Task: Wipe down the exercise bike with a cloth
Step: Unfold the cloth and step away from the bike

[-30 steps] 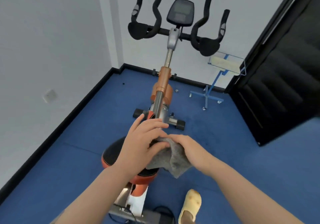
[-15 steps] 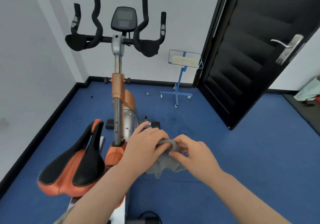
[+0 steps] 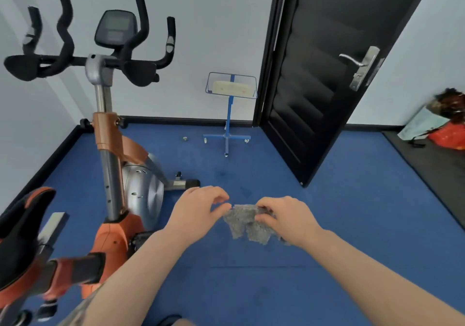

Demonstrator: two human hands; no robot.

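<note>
Two hands stretch cloth left-to-right.

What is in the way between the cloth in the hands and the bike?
Nothing visible. The grey cloth hangs in the air, pinched by the left hand and gripped by the right hand. Between it and the exercise bike to its left there is only the left hand and bare blue floor.

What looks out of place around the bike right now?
Little stands out. A small loose metal part lies alone on the blue floor near the blue stand. The cloth hangs off the bike, held between both hands.
</note>
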